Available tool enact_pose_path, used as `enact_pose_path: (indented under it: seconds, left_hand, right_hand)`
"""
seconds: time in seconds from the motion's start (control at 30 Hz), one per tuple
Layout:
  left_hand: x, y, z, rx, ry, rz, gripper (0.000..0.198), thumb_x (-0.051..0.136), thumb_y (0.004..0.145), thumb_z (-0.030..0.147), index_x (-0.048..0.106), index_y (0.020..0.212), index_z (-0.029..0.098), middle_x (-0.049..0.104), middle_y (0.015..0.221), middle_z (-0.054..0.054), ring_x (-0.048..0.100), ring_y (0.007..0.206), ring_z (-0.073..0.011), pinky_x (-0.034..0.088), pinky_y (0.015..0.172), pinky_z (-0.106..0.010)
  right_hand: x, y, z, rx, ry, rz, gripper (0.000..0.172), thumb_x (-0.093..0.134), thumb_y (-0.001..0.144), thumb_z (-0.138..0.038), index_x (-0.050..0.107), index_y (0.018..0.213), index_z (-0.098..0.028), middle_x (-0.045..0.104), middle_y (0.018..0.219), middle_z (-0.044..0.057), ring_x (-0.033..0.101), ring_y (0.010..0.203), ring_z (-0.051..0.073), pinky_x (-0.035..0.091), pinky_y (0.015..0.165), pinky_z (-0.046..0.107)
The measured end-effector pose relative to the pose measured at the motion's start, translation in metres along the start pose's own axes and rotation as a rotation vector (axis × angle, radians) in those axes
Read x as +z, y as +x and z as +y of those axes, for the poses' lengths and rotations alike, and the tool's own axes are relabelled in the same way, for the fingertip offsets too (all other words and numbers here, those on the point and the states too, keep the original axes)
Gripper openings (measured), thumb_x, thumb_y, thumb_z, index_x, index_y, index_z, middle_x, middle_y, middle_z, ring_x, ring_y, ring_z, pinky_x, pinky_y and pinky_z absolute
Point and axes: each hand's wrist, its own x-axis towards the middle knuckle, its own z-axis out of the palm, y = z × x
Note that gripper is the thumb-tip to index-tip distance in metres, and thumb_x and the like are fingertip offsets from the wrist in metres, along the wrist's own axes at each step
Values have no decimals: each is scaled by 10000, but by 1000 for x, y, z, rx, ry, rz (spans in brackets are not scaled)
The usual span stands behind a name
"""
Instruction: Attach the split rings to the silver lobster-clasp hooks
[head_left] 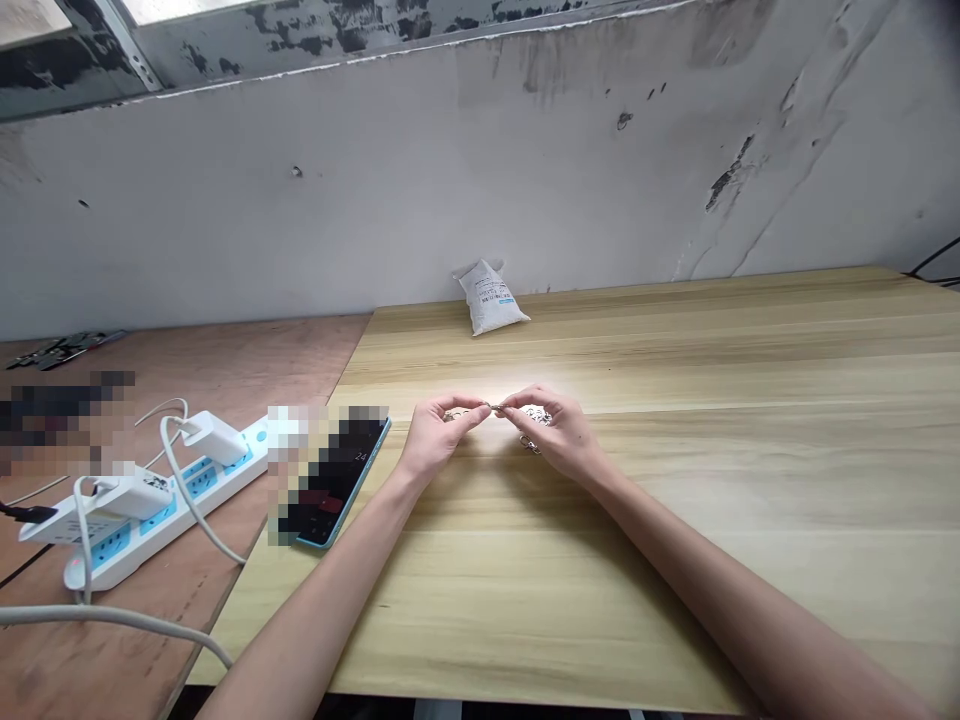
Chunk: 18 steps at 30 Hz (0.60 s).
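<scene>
My left hand [442, 430] and my right hand [556, 430] meet above the pale wooden tabletop, thumbs and forefingers pinched. Between the fingertips is a small silvery metal piece [494, 407], perhaps a ring or clasp; it is too small to name surely, and both hands grip it. Behind and below my right hand lies a small heap of silvery metal rings [529, 443], partly covered by the fingers. A bit of similar metal [452, 414] shows past my left fingers.
A white printed plastic packet [493, 300] stands by the wall. Left of my forearm lies a phone [341, 485], partly blurred out. A white power strip [176, 510] with chargers and cables rests on the reddish board [315, 350] at left.
</scene>
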Motion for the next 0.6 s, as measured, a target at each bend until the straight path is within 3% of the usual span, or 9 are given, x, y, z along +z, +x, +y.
enact_pose_path:
  seconds: [0.1, 0.17, 0.27, 0.33, 0.47, 0.6]
  left_hand:
    - [-3, 0, 1, 107, 70, -24, 167, 714, 782, 371, 733, 825, 211, 742, 923, -40, 674, 861, -202, 526, 788, -345]
    - [-4, -2, 2, 256, 289, -6, 105, 691, 812, 333, 726, 801, 235, 733, 956, -25, 647, 953, -221, 471, 939, -433]
    - [-2, -6, 3, 492, 710, 62, 88, 648, 852, 263, 713, 791, 260, 722, 994, 2, 575, 1100, -245, 215, 1135, -558]
    - [0, -9, 3, 576, 856, 94, 103, 618, 868, 232, 696, 806, 255, 709, 1043, 3, 542, 1153, -245, 120, 1167, -560]
    - [2, -11, 2, 542, 815, 87, 56, 630, 850, 238, 673, 814, 247, 675, 1124, -14, 530, 1168, -234, 182, 1157, -520]
    - [3, -8, 2, 390, 584, 0, 69, 637, 857, 278, 697, 830, 257, 668, 1164, -21, 503, 1209, -243, 304, 1095, -507]
  right_hand:
    - [-4, 2, 0, 30, 13, 0, 187, 631, 847, -371, 725, 843, -210, 709, 872, 55, 633, 845, 205, 472, 672, 307]
    - [-5, 3, 2, 49, 19, 10, 196, 633, 842, -381, 719, 840, -204, 706, 876, 54, 631, 849, 205, 472, 696, 313]
    - [-3, 2, 1, 70, 2, 10, 180, 633, 836, -359, 713, 820, -199, 710, 879, 55, 634, 858, 205, 471, 699, 312]
    - [-1, 0, -1, 89, 6, 11, 166, 635, 830, -345, 713, 813, -198, 718, 878, 52, 640, 836, 201, 470, 679, 305]
    - [0, 0, -7, 200, 134, 25, 178, 657, 802, -358, 718, 803, -190, 732, 849, 50, 644, 726, 180, 468, 615, 293]
    - [-2, 2, -9, 255, 265, 29, 208, 706, 754, -386, 719, 770, -178, 743, 839, 70, 672, 799, 207, 499, 713, 324]
